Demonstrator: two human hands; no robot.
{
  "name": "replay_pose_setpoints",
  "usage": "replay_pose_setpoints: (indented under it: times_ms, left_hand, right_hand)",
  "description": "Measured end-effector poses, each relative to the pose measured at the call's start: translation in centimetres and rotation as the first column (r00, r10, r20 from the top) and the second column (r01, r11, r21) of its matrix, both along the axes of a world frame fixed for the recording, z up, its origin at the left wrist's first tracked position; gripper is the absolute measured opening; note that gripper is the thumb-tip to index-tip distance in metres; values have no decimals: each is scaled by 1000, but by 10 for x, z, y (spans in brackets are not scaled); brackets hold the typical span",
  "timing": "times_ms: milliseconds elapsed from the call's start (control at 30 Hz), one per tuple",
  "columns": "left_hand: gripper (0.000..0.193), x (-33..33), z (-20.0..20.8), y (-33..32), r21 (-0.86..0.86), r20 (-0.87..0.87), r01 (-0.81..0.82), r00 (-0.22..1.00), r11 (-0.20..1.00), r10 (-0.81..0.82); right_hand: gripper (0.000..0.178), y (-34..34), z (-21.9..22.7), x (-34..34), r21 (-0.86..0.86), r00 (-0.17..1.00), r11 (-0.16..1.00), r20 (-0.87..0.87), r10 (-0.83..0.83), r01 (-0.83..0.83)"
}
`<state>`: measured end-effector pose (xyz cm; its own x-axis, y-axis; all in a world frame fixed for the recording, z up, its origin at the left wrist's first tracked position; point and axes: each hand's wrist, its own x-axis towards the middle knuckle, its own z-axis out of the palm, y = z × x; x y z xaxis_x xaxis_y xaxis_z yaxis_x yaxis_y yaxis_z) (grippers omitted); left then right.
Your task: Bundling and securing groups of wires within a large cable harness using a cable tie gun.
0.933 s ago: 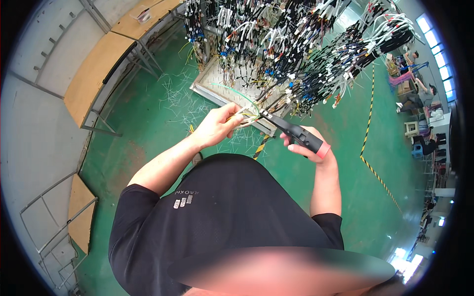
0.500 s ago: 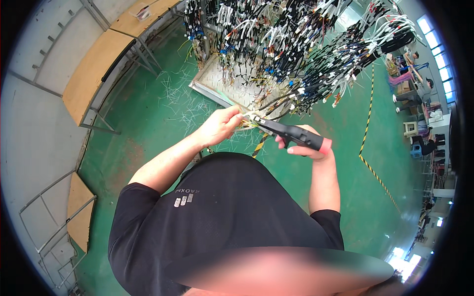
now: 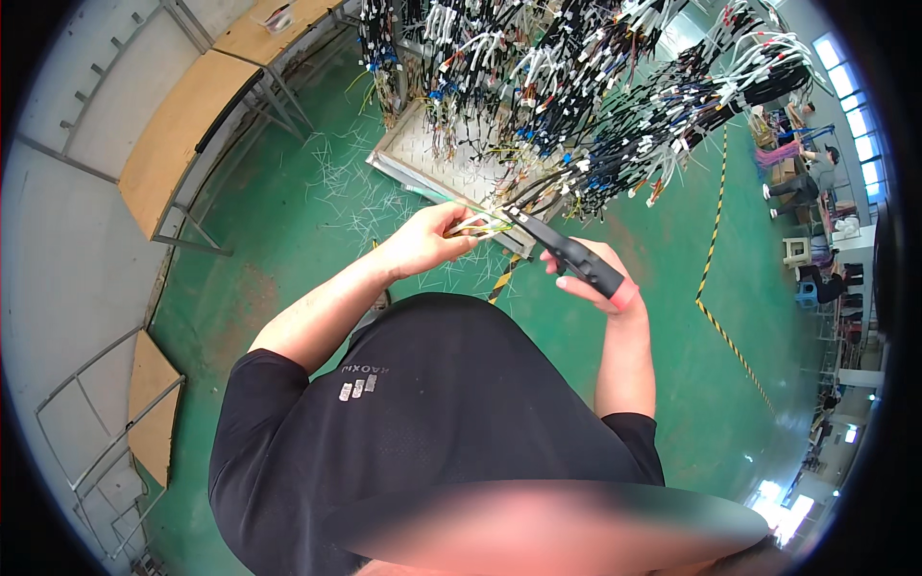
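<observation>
My left hand [image 3: 429, 242] pinches a small bunch of wires [image 3: 490, 228], some of them yellow-green, in front of my body. My right hand [image 3: 605, 272] is wrapped round a black gun-shaped tool with a red end, which looks like a cable tie gun [image 3: 579, 259]. Its narrow nose points up and left, close to the wires just right of my left fingertips. Whether the nose touches them I cannot tell. Black cables run from there to a big hanging mass of wire harnesses [image 3: 538, 86], with white sleeves and connectors.
Under the harnesses is a pale tray-like rack base [image 3: 413, 144] with a metal edge. Thin white strips [image 3: 351, 178] litter the green floor. Wooden-topped tables [image 3: 187, 134] line the left wall. Yellow-black floor tape [image 3: 711, 250] runs at right, with people [image 3: 802, 178] beyond it.
The tool's nose has swung away from my left fingertips, up and slightly right, and the tool is more steeply tilted. More of the yellow-green wires now shows beside my left hand.
</observation>
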<state>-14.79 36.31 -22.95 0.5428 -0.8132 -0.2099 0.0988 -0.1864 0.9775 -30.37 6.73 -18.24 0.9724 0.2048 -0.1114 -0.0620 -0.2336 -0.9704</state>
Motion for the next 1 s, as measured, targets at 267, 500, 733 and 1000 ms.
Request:
replay_pose_setpoints:
  times_ms: [267,500,733,1000]
  left_hand:
    - [12,6,-5,4,-340,-419,-4,896,940,-148]
    - [18,3,-8,2,-385,-145,6,987,923,-67]
    - [11,3,9,-2,-133,369,-14,927,991,62]
    - [35,0,20,-2,83,338,-147,935,986,111]
  right_hand:
    - [41,-5,19,14,25,914,913,8,407,-407]
    - [51,20,-16,0,630,973,767,-80,217,-119]
    - [51,36,-30,-4,828,969,559,-94,229,-52]
    - [45,32,-25,-23,764,955,630,64,-289,140]
